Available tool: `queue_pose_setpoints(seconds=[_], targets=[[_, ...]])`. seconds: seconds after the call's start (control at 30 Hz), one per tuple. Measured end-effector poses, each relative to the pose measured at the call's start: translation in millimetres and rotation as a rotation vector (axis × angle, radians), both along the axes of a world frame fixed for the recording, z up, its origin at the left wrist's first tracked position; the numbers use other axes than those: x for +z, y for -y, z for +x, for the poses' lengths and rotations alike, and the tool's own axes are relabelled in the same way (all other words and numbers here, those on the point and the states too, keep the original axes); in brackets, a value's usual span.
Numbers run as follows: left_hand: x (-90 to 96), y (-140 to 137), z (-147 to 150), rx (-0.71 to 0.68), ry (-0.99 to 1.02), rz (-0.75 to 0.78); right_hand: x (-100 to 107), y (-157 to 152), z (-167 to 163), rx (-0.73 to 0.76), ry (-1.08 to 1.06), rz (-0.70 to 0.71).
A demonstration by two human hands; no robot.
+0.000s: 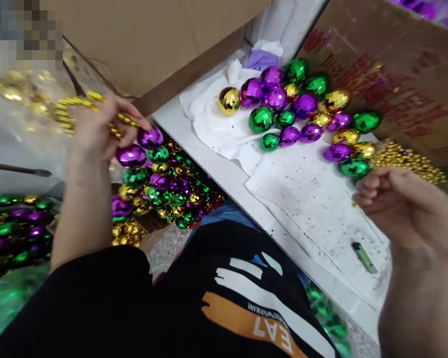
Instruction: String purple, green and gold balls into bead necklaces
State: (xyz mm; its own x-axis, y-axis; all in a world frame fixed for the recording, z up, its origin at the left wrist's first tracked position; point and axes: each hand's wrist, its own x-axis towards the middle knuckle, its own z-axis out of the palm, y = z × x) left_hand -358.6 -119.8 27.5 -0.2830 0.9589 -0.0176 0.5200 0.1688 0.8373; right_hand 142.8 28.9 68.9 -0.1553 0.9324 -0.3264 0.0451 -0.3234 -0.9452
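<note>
Bead strand (132, 156), purple, green and gold, hangs from the left hand (114, 122), off the left side of the white cloth (283, 184). Left grip: fingers closed on the strand near its top, thin gold beads (65, 117) looped at the same hand. Right grip: the right hand (406, 204) is above the cloth's right side, fingers curled; whether it pinches anything cannot be told. On the cloth: 1 cluster of large faceted beads (305, 106) toward its far edge and 1 green lighter (365, 257) toward its near right. Handling, as judged: light for its bulk, limp lengthwise, slick on the shells, which may crack if squeezed. Recommended hold: finger and thumb on the thin gold beads.
</note>
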Motion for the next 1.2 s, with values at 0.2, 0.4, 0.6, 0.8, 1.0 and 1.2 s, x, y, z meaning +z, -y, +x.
queue_pose_setpoints(seconds=[0.2, 0.4, 0.6, 0.8, 1.0, 1.2], targets=[[-127.7, -40.1, -6.5, 0.314, 0.118, -0.033, -38.5, 22.0, 40.5, -0.213, 0.061, -0.154], [-156.2, -20.4, -7.1, 0.351, -0.100, -0.024, -49.2, 28.0, 48.3, -0.311, 0.007, -0.160], [-209.8, 91.1, 96.2, 0.425, -0.541, -0.339, -70.7, 42.4, 55.9, -0.388, -0.080, -0.226], [-277.4, 115.7, 140.3, -0.082, -0.745, -0.684, -77.6, 61.4, 68.2, -0.450, -0.107, -0.254], [-269.0, 60.3, 99.9, -0.105, -0.802, -0.720, -87.5, 73.4, 93.0, -0.462, -0.114, -0.222], [-234.6, 24.3, 70.0, -0.117, -0.812, -0.706, -98.3, 95.5, 121.6, -0.393, -0.190, -0.158]])
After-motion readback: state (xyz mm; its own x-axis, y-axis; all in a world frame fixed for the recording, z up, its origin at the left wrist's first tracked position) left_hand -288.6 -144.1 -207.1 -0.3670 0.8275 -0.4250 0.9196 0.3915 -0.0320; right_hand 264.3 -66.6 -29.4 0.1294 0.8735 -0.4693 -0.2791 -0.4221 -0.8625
